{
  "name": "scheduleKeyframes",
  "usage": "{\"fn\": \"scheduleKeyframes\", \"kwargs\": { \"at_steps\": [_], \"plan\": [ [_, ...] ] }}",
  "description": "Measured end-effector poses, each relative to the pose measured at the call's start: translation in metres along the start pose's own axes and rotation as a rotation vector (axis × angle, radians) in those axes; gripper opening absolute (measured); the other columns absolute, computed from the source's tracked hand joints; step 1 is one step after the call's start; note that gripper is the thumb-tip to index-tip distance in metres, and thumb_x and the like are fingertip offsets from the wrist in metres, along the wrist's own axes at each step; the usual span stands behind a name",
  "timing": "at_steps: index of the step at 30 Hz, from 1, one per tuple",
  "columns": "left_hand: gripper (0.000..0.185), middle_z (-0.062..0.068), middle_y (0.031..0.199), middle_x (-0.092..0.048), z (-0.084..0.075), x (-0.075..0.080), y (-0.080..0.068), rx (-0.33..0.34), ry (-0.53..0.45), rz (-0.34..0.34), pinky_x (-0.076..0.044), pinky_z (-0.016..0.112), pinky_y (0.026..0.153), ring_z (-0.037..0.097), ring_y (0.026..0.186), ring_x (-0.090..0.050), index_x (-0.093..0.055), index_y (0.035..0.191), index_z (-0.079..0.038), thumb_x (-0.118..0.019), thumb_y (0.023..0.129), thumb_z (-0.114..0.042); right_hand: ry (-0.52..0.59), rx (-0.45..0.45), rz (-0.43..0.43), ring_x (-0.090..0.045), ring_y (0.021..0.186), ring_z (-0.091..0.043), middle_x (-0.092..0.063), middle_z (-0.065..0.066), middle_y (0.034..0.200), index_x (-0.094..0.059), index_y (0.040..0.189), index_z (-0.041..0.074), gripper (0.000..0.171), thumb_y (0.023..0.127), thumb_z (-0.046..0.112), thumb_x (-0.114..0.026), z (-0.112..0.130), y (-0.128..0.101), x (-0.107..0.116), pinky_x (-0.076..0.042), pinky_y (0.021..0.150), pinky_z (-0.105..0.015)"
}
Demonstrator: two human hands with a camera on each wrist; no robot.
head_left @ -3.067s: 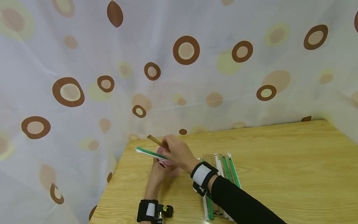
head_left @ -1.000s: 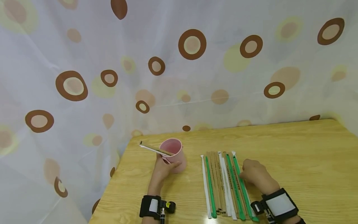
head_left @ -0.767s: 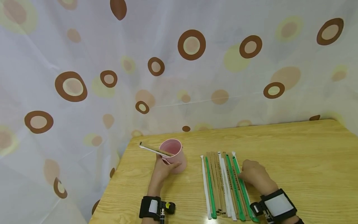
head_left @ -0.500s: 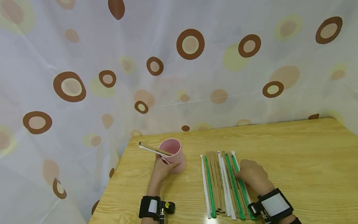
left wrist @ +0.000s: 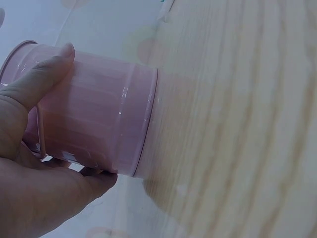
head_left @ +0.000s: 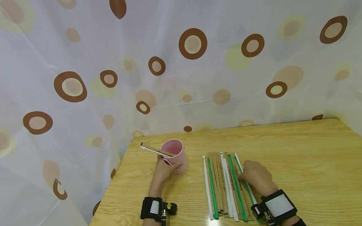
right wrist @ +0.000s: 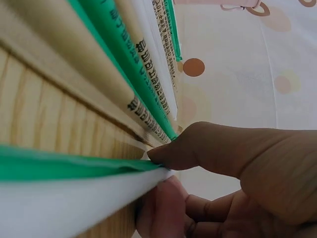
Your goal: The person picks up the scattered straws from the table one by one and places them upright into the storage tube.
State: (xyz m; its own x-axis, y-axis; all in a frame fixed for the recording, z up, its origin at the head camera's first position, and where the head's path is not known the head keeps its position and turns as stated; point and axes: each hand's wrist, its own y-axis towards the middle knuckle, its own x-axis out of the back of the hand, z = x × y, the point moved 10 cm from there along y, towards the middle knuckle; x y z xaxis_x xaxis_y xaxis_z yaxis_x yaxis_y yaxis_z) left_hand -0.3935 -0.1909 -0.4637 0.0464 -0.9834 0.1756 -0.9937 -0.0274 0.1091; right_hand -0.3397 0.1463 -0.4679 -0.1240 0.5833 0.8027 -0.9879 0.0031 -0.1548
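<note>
In the head view my left hand (head_left: 163,171) grips a pink cup (head_left: 181,161) from the near left side. The left wrist view shows my thumb along the cup's wall (left wrist: 94,104) and fingers under the handle side. Wrapped straws (head_left: 156,149), brown and white, lean out over its left rim. My right hand (head_left: 257,177) pinches a green-and-white wrapped straw (head_left: 249,190) at the right end of a row. In the right wrist view, thumb and forefinger hold that straw (right wrist: 74,183), angled away from its brown neighbour (right wrist: 64,54).
Several wrapped straws (head_left: 222,185) in brown, white and green lie side by side on the wooden table (head_left: 311,169). A white curtain (head_left: 215,72) with brown and yellow dots hangs behind the table and along its left side.
My right hand has gone from the cup to the row's right end. The green-and-white straw there now slants away from the row. My left hand stays on the cup.
</note>
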Motion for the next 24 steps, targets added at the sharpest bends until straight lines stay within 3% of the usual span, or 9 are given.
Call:
{"fn": "scheduleKeyframes", "kwargs": {
  "at_steps": [14, 19, 24],
  "plan": [
    [0.103, 0.022, 0.151, -0.04, 0.0, 0.001, 0.0, 0.002, -0.01, 0.0, -0.03, 0.052, 0.118, 0.037, 0.142, -0.038, -0.018, 0.155, -0.006, -0.086, 0.077, 0.001, -0.022, 0.11, -0.014, -0.034, 0.051, -0.013, -0.036, 0.002, 0.057, -0.044, 0.062, 0.013, 0.036, 0.091, 0.008, -0.065, 0.006, -0.002, 0.011, -0.028, 0.049, -0.025],
    [0.102, 0.023, 0.152, -0.039, 0.0, 0.0, -0.001, -0.005, -0.024, 0.008, -0.028, 0.051, 0.119, 0.036, 0.142, -0.037, -0.018, 0.154, -0.005, -0.085, 0.077, 0.002, 0.001, 0.115, -0.041, -0.047, 0.059, -0.018, -0.05, -0.004, 0.068, -0.06, 0.084, 0.001, 0.014, 0.091, 0.011, -0.066, 0.009, -0.005, 0.021, -0.038, 0.054, -0.03],
    [0.103, 0.023, 0.152, -0.038, -0.001, -0.001, -0.001, -0.013, -0.031, 0.016, -0.028, 0.051, 0.119, 0.037, 0.142, -0.037, -0.018, 0.155, -0.005, -0.085, 0.078, 0.002, 0.034, 0.122, -0.049, -0.051, 0.059, -0.019, -0.055, -0.005, 0.071, -0.064, 0.1, -0.008, 0.021, 0.093, 0.011, -0.065, 0.012, -0.008, 0.028, -0.041, 0.054, -0.031]
  ]
}}
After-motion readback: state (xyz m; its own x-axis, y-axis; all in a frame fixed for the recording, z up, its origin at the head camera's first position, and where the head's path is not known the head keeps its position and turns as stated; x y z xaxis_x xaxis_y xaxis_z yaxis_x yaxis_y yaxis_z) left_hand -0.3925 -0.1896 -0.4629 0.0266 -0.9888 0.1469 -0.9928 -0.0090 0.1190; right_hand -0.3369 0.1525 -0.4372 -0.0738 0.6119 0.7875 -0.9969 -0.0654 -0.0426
